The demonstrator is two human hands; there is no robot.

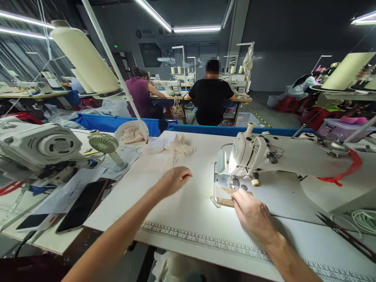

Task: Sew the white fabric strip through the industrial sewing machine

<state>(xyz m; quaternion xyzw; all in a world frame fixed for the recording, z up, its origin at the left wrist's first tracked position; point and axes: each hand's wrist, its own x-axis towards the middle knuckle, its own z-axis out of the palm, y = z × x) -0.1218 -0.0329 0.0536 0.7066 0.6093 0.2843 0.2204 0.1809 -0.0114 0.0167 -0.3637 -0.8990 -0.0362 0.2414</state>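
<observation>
Tan-brown piece (225, 202), small, thin, lying about flat; brown strips visible along near and far sides, paler area between. Sits at sewing machine (245, 154), just in front of needle area. Right end pinched, partly hidden by right hand (253, 210).

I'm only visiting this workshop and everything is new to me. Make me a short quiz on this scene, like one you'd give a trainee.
1. Multiple choice. What is the right hand holding?
A. a pencil
B. a brown piece
C. a cup

2. True or false: the left hand is touching the lit sewing machine.

3. Fill in the blank: beyond the dark phone stands a small ____ with a round, slatted head.

Key:
1. B.
2. False; the hand is apart from the machine, over the white tabletop, fingers curled.
3. Fan.
</observation>
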